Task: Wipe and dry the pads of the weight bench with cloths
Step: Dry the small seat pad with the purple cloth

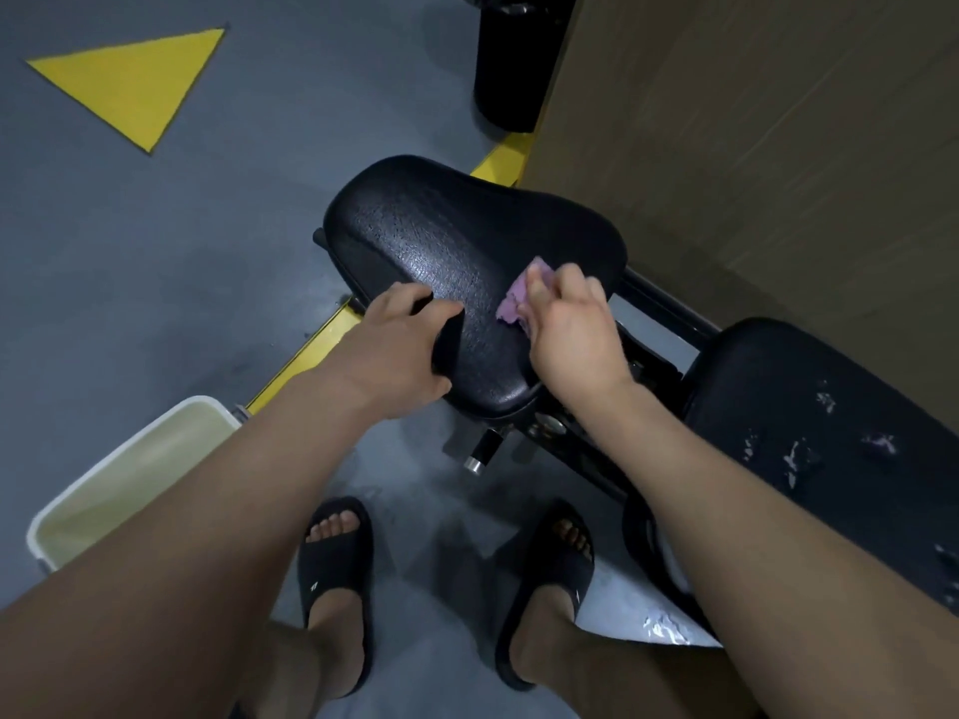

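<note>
1. both forearms come down from the bottom corners of the view, above two feet in black slippers on the grey floor.
2. left hand grasps the left edge of the seat pad, with the fingers curled round it. this hold should be kept firm, so that the pad does not rock under the rubbing.
3. right hand clutches a bunched purple cloth and presses it on the seat pad, close to the right edge and toward the narrow near end.
4. the middle of the pad shines as if damp, so i judge the wiping of this pad is under way and the drying is not yet done.
5. it would be better to spread the cloth flatter under the palm and to make long strokes that overlap, from the wide far end to the narrow near end, taking also the rounded edges.
6. the back pad at the right has pale torn patches. light pressure there is safer, because the cloth may catch the loose cover.
7. a pale bucket stands on the floor near the left arm. whether it holds water i cannot tell.
</note>
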Demonstrator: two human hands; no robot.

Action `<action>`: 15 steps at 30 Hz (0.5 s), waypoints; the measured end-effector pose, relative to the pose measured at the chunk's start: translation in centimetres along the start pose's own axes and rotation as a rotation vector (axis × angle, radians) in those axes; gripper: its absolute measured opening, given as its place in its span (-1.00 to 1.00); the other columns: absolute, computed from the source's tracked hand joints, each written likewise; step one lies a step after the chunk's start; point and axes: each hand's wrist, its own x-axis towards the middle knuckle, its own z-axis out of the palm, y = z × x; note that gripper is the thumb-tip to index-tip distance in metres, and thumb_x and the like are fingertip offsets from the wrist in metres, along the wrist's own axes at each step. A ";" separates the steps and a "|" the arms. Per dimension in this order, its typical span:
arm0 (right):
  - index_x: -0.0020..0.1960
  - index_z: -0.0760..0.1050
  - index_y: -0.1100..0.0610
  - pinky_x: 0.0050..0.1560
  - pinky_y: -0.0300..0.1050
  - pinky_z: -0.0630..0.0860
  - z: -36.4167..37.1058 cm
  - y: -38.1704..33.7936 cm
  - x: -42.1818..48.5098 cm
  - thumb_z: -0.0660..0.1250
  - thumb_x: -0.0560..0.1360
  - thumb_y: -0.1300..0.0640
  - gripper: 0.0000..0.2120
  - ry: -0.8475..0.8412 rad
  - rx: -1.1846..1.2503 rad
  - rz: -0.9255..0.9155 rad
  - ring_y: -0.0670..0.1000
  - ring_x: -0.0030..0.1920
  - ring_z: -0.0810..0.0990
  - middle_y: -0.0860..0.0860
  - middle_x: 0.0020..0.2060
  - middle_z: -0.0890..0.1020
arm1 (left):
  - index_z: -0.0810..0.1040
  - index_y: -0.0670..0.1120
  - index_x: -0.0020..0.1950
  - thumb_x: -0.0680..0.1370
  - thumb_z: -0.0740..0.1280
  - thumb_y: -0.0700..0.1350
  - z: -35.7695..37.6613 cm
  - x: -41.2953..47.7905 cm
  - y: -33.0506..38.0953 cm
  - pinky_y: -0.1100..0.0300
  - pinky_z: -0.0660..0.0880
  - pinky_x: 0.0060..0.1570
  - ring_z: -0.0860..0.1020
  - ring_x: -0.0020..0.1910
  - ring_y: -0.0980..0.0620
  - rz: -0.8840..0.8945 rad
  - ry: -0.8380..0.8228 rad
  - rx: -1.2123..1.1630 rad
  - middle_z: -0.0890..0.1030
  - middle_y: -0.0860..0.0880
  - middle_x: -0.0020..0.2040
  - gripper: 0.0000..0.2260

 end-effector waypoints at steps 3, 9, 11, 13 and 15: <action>0.45 0.43 0.29 -0.01 0.11 0.53 0.5 -1.7 -3.8 0.34 0.53 0.23 -0.51 0.013 0.039 -0.103 0.22 -0.09 0.44 0.19 0.07 0.51 | 0.21 0.13 0.62 0.48 0.51 -0.04 0.3 0.2 -0.6 0.05 0.10 0.57 0.00 0.64 -0.16 0.018 0.005 0.004 0.10 -0.04 0.62 -0.23; 0.48 0.45 0.13 -0.06 0.09 0.53 0.1 0.7 -2.7 0.39 0.58 0.13 -0.52 -0.012 0.062 -0.282 0.19 -0.06 0.42 0.14 0.01 0.47 | 0.23 0.13 0.61 0.50 0.48 -0.09 0.3 0.3 -0.9 0.28 0.23 0.34 0.31 0.53 -0.08 0.053 0.021 -0.022 0.08 -0.01 0.62 -0.26; 0.45 0.48 0.09 -0.02 0.11 0.51 0.2 0.9 -0.8 0.35 0.59 0.12 -0.57 0.040 0.096 -0.126 0.19 -0.03 0.40 0.13 0.02 0.45 | 0.20 0.14 0.62 0.50 0.49 -0.08 0.4 0.1 -0.9 0.28 0.22 0.33 0.30 0.54 -0.08 0.048 0.012 -0.031 0.05 0.00 0.63 -0.24; 0.44 0.49 0.10 0.01 0.13 0.50 0.4 -0.3 -1.9 0.33 0.58 0.13 -0.58 0.040 0.127 -0.061 0.21 0.02 0.40 0.13 0.07 0.46 | 0.20 0.14 0.63 0.51 0.49 -0.08 0.4 0.0 -0.9 0.31 0.21 0.31 0.31 0.53 -0.07 0.050 0.004 -0.042 0.04 -0.01 0.64 -0.23; 0.44 0.48 0.12 -0.01 0.14 0.51 0.6 -1.8 -5.1 0.36 0.56 0.14 -0.55 0.020 0.132 -0.179 0.22 0.04 0.42 0.13 0.11 0.48 | 0.22 0.12 0.63 0.51 0.47 -0.11 0.2 0.1 -0.8 0.35 0.21 0.27 0.37 0.49 -0.07 0.057 0.006 -0.040 0.07 -0.02 0.63 -0.26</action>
